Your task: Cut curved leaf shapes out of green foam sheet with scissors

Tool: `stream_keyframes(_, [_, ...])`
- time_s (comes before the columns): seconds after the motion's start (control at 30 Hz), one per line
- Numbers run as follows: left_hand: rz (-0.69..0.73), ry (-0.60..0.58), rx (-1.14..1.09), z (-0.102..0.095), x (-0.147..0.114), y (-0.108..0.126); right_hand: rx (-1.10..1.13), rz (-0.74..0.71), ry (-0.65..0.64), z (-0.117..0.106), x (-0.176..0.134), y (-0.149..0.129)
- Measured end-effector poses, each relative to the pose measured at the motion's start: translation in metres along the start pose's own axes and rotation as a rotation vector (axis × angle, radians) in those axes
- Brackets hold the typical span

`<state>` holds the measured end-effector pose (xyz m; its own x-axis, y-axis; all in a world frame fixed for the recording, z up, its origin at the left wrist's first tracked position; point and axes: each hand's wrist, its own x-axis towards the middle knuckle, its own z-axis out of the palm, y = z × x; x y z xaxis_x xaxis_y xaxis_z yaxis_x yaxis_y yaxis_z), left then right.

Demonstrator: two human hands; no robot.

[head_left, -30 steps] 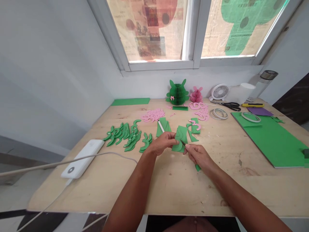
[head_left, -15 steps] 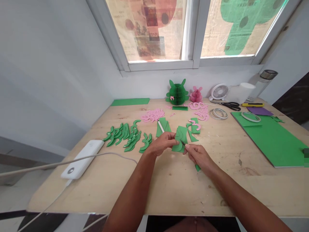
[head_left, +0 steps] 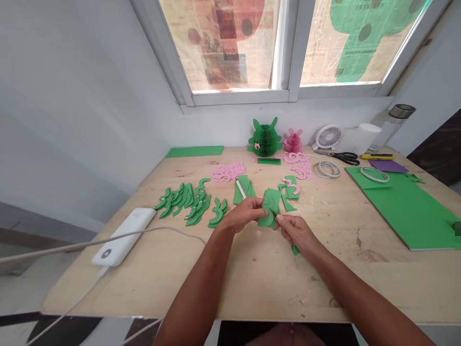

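My left hand (head_left: 248, 213) pinches a small piece of green paper (head_left: 272, 197) by its left side, held just above the table. A curved line shows on the paper, and its lower part is split into a rounded flap. My right hand (head_left: 293, 229) is closed around a slim, dark-tipped cutting tool whose green end (head_left: 295, 250) sticks out below the palm; its kind is mostly hidden. The tool's tip is at the paper's lower right edge. Behind my left hand, a white pen (head_left: 240, 188) lies on another green paper piece (head_left: 248, 182).
Green curved cutouts (head_left: 197, 206) lie in piles at left, near a white power bank (head_left: 124, 238) with cables. Pink cutouts (head_left: 228, 171) and a green honeycomb paper figure (head_left: 265, 140) are farther back. Black scissors (head_left: 347, 157), tape rolls (head_left: 328, 169) and green sheets (head_left: 410, 211) occupy the right.
The green paper has shifted and tilted slightly, and the tool's dark tip shows less at its edge. Both hands stay nearly in place.
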<state>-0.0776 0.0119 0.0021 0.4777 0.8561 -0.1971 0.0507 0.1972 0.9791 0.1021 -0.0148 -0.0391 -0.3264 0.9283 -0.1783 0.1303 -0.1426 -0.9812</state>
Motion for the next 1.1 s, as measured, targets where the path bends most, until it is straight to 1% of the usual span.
stream_keyframes(0.77, [0.002,-0.012,-0.033,-0.0017,0.001,-0.0028,-0.008,-0.034,-0.005,-0.0008,-0.0015,-0.0035])
stream_keyframes(0.87, [0.003,-0.011,-0.044,-0.0017,0.0011,-0.0033,-0.004,-0.018,-0.007,-0.0013,-0.0022,-0.004])
stream_keyframes(1.1, [-0.009,0.006,-0.051,-0.0015,0.0015,-0.0049,-0.001,-0.016,0.005,-0.002,-0.0002,0.0009])
